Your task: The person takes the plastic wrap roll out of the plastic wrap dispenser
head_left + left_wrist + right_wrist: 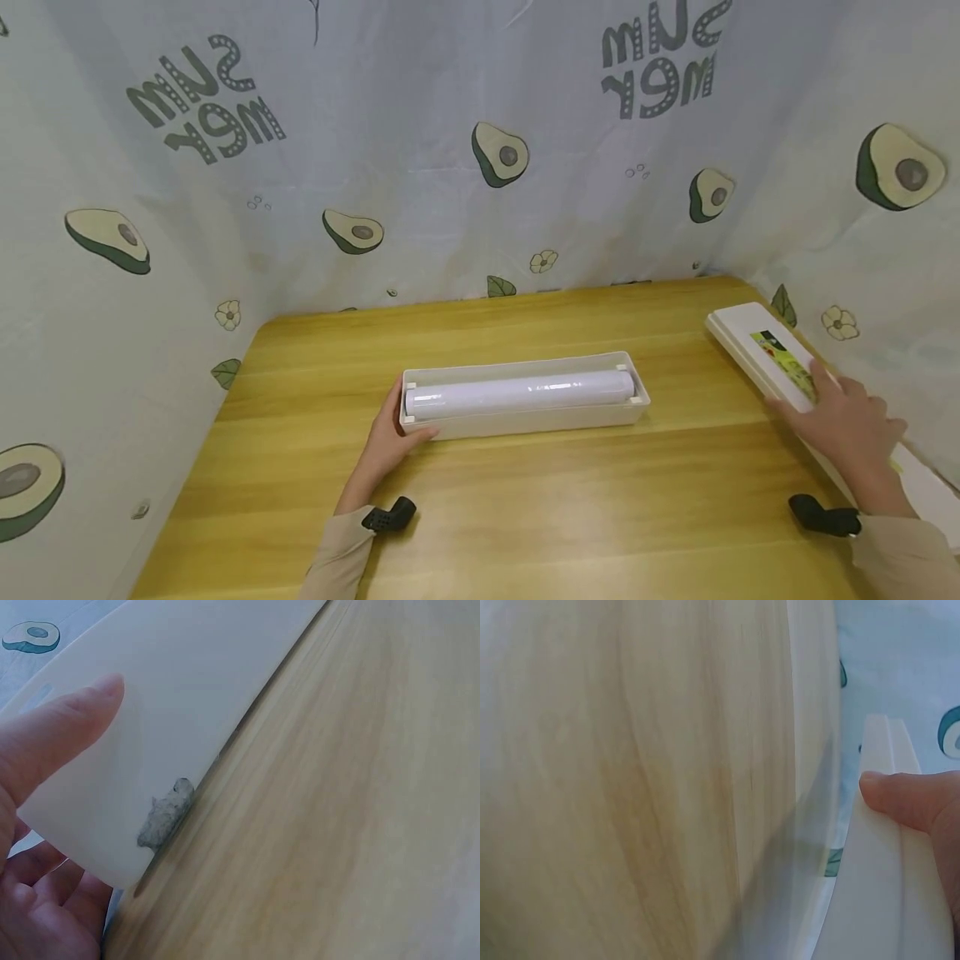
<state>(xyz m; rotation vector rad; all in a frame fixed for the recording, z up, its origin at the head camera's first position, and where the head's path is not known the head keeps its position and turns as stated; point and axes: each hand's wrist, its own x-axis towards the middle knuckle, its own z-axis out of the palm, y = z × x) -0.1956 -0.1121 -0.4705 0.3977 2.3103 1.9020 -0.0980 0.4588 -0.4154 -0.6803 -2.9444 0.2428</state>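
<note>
A long white cling film box (pixel 525 423) lies uncovered near the middle of the table, with a shiny wrapped roll (pixel 525 395) inside it. My left hand (pixel 386 446) grips its left end, thumb against the front wall and fingers behind the end. In the left wrist view, a grey torn patch (pixel 166 815) marks the wall's lower edge. At the table's right side, my right hand (pixel 851 425) holds a long white lid (pixel 738 321) bearing a green and yellow label (pixel 783 358). The right thumb (pixel 900 796) presses the lid's side; the other right fingers reach across its top.
The wooden table (pixel 540 508) has a curtain (pixel 420 167) printed with avocados along its back and both sides. Close beside the lid, the curtain (pixel 885 333) hangs at the table's right edge. A black wrist camera (pixel 390 515) sits on the left sleeve, another (pixel 821 515) on the right.
</note>
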